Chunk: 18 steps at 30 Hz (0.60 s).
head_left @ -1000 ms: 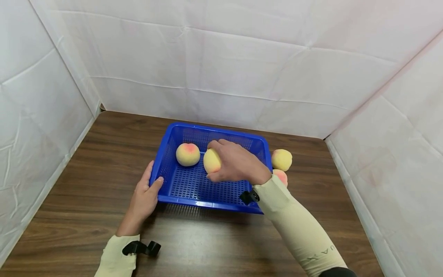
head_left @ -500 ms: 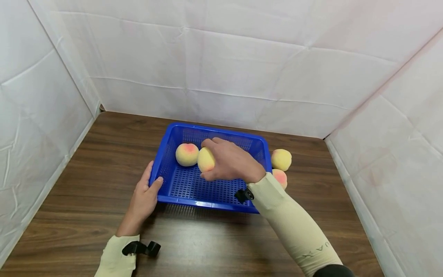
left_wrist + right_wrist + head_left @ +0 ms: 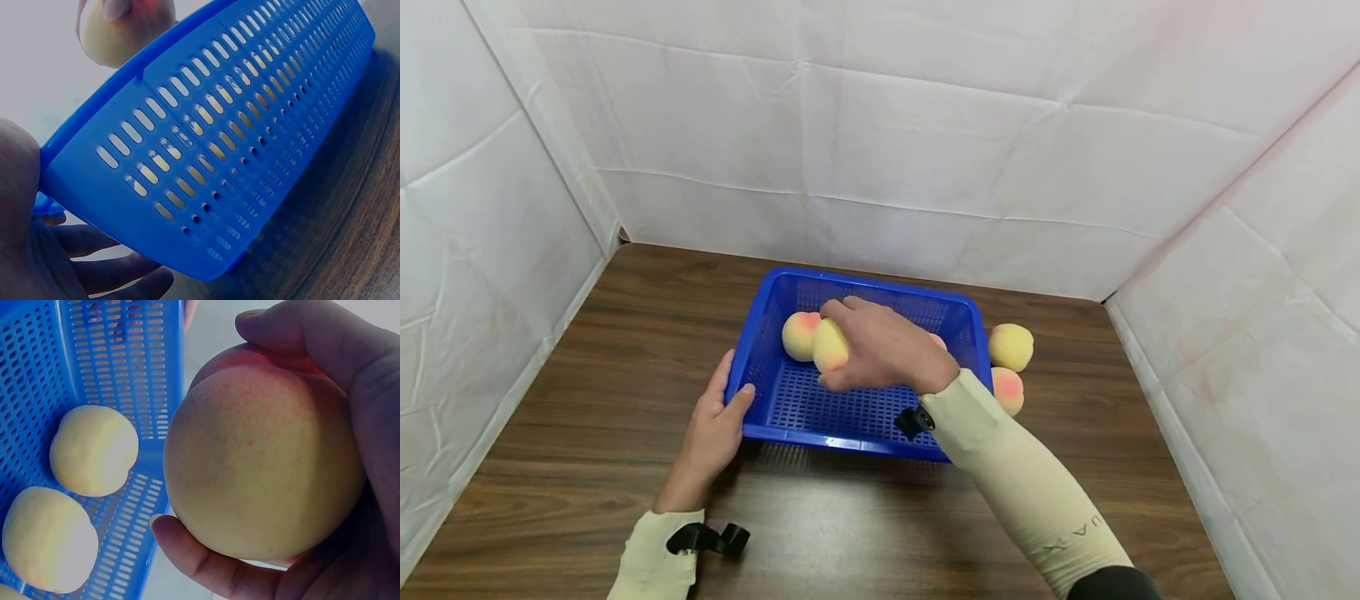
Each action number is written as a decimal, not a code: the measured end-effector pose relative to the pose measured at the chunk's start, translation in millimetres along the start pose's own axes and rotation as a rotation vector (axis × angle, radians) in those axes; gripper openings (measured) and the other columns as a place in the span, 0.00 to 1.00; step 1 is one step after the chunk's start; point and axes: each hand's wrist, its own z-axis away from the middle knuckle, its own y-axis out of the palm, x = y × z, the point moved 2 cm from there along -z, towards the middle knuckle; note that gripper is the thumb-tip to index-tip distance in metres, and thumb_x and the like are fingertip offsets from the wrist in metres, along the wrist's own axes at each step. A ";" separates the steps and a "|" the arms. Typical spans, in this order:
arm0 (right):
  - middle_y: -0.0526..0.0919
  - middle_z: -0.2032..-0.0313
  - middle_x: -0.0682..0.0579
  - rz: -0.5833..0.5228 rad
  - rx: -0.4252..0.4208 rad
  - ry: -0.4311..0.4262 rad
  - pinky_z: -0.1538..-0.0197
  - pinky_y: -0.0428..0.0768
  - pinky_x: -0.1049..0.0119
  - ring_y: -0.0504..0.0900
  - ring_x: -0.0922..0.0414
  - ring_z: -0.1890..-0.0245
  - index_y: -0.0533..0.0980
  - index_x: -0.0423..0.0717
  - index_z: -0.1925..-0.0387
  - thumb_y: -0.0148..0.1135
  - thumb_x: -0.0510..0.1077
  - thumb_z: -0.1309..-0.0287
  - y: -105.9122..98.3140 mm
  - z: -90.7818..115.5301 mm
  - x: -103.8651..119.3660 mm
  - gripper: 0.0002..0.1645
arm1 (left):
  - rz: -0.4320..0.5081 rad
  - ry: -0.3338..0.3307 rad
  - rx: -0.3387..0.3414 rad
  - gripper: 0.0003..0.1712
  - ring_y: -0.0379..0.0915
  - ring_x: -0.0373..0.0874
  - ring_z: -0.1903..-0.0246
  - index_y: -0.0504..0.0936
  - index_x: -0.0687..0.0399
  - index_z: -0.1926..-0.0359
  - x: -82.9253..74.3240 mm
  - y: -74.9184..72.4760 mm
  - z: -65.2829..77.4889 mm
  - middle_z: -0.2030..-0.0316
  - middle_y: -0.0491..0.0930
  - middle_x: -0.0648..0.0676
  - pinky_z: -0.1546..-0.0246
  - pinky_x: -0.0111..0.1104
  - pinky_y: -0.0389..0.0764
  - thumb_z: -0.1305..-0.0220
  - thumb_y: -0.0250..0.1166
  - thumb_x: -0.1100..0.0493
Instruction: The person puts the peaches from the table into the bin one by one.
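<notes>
A blue plastic basket with slotted walls stands on the table, its left rim gripped by my left hand, thumb over the edge and fingers outside. Above the basket, my right hand holds a yellow peach with a red blush; thumb and fingers wrap it in the right wrist view. Another peach lies inside near the back left corner, partly covered by the held one. Part of a further peach shows behind my right wrist. The right wrist view shows two peaches clearly inside the basket.
Two peaches lie on the table just right of the basket, a yellow peach behind and a pinkish peach nearer. White cloth hangs along the back and both sides of the dark wooden table.
My right hand has moved left over the basket with its peach, now overlapping the left peach in view. A peach behind my wrist has come into sight. My left hand stays put.
</notes>
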 end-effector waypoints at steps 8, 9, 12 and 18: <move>0.71 0.64 0.57 0.068 -0.012 0.000 0.73 0.75 0.70 0.72 0.61 0.69 0.69 0.50 0.47 0.69 0.66 0.59 1.3 -8.5 8.8 0.41 | 0.026 0.018 0.000 0.35 0.53 0.60 0.35 0.42 0.53 0.24 1.2 2.4 0.1 0.29 0.51 0.65 0.35 0.58 0.54 0.26 0.48 0.58; 0.72 0.64 0.57 0.075 -0.011 0.002 0.73 0.75 0.70 0.72 0.61 0.69 0.69 0.50 0.46 0.69 0.66 0.59 1.5 -9.7 9.5 0.41 | 0.025 0.019 0.002 0.35 0.53 0.60 0.35 0.42 0.53 0.24 1.8 2.5 0.2 0.29 0.51 0.65 0.36 0.58 0.55 0.26 0.48 0.58; 0.72 0.64 0.57 0.071 -0.010 0.002 0.72 0.75 0.69 0.72 0.61 0.69 0.69 0.50 0.47 0.70 0.67 0.59 1.3 -13.0 12.1 0.41 | 0.021 0.017 0.007 0.36 0.54 0.61 0.36 0.42 0.53 0.24 2.9 2.9 0.5 0.30 0.51 0.66 0.37 0.59 0.56 0.26 0.47 0.57; 0.71 0.64 0.56 0.056 -0.021 -0.014 0.72 0.76 0.68 0.72 0.59 0.70 0.68 0.49 0.47 0.70 0.66 0.59 -1.1 -20.3 18.0 0.42 | 0.020 -0.005 0.007 0.36 0.57 0.62 0.38 0.41 0.51 0.24 2.2 2.5 0.7 0.30 0.52 0.66 0.38 0.60 0.58 0.25 0.47 0.56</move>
